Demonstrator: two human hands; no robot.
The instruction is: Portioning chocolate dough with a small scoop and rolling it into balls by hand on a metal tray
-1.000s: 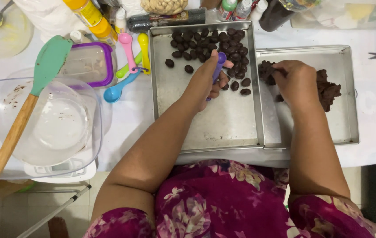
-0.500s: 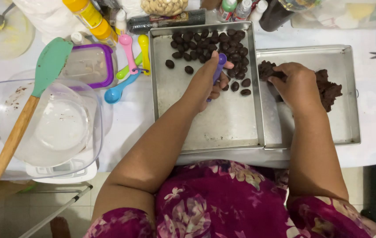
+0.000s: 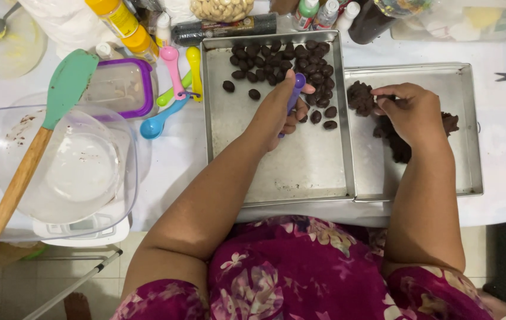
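My lap in a magenta floral dress (image 3: 300,272) is filling the near edge. Just beyond, my left hand (image 3: 279,109) is hovering over the left metal tray (image 3: 276,172), curling around a purple scoop (image 3: 296,89); its bowl is hiding under my fingers. My right hand (image 3: 413,112) is pinching at the dark dough (image 3: 362,95) in the right metal tray (image 3: 460,172), covering most of the lump. Farther back, dark dough balls (image 3: 276,59) are crowding the left tray's far end. At left, 1 green spatula (image 3: 39,136) is leaning across a clear bowl (image 3: 75,172); bottles at the top are getting cut off.
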